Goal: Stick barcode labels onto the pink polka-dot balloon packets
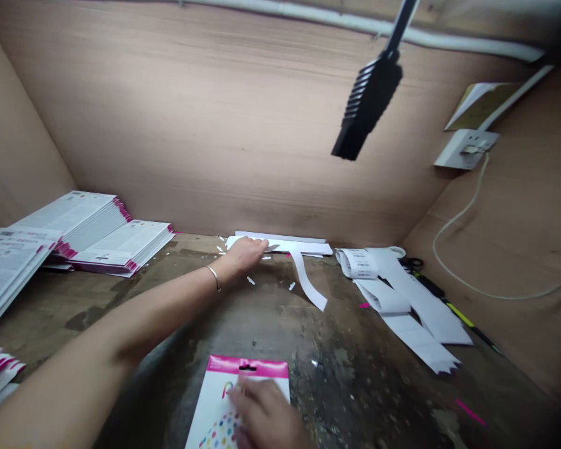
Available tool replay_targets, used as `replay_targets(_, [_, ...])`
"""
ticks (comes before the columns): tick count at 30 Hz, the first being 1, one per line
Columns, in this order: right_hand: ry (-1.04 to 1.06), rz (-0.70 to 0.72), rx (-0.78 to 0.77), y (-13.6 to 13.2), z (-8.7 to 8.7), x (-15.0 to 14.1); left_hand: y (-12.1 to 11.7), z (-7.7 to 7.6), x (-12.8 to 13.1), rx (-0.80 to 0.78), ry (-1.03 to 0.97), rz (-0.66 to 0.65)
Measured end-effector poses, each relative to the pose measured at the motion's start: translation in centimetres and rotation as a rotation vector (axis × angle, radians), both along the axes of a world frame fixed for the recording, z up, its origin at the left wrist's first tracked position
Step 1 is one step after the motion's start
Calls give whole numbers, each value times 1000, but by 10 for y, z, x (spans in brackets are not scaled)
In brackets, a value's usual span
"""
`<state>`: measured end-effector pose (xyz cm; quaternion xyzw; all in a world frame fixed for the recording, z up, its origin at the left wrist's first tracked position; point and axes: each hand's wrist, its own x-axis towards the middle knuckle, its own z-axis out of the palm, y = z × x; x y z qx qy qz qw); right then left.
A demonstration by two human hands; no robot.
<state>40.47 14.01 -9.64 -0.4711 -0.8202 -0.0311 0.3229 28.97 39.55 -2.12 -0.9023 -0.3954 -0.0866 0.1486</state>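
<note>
Two bare hands work over a worn, dark wooden desk (355,399). The left hand (245,255), a thin metal bangle (214,278) on its wrist, lies palm down with the fingers together on a white paper strip (280,245) at the back edge of the desk, against a plywood wall (215,125); whether it grips the strip or only presses on it cannot be told. A narrow tail of paper (310,290) curls forward onto the desk just beside the hand, and small white paper scraps (250,280) lie scattered around it. The right hand (266,411), near the bottom edge of the view, rests with its fingers over a printed card (215,405) with a pink header band and coloured dots; whether those fingers hold the card cannot be told either. To the left lie stacks of printed cards (70,224) with pink edges. To the right lie long strips of barcode labels (358,263), with scissors (412,264), a roll of tape (397,252) and a black-and-yellow pen (458,318) near them. A wall socket (465,149) with a white cable (453,249) sits on the right-hand wall, and a black lamp head (367,106) hangs overhead.
</note>
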Motion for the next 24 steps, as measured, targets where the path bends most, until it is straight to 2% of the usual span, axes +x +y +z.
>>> replay_targets(1, [-4,-33,28,2,18,8,-21,4,7,0,-2,-53])
replay_targets(3, [-85,-204,183,5,55,26,-72,13,19,-21,-2,-177])
replay_targets(4, [-112,-334,214,7,70,36,-98,18,23,-35,-7,-244])
replay_targets(5, [-149,-393,211,9,82,46,-124,23,26,-50,-18,-318])
replay_targets(7, [-196,-378,141,8,96,63,-169,35,24,-94,-81,-450])
replay_targets(9, [-161,-309,92,1,99,74,-202,43,12,-166,-260,-496])
replay_targets(11, [-89,-285,142,-11,98,78,-224,45,-5,-271,-596,-376])
replay_targets(13, [-57,-261,234,-24,97,76,-241,41,-23,-527,-994,-123])
replay_targets(15, [-73,-204,287,-36,95,71,-254,34,-36,-1025,-1285,109])
replay_targets(17, [-129,-132,284,-44,92,66,-266,30,-43,-1506,-1412,193])
replay_targets(18, [-169,-97,272,-47,89,64,-271,29,-45,-1632,-1442,198])
replay_targets(19, [-210,-69,254,-49,86,63,-275,30,-47,-1679,-1464,205])
replay_targets(21, [-276,-23,220,-53,78,62,-281,31,-50,-1652,-1472,219])
replay_targets(24, [-318,2,192,-58,66,62,-287,30,-53,-1627,-1383,256])
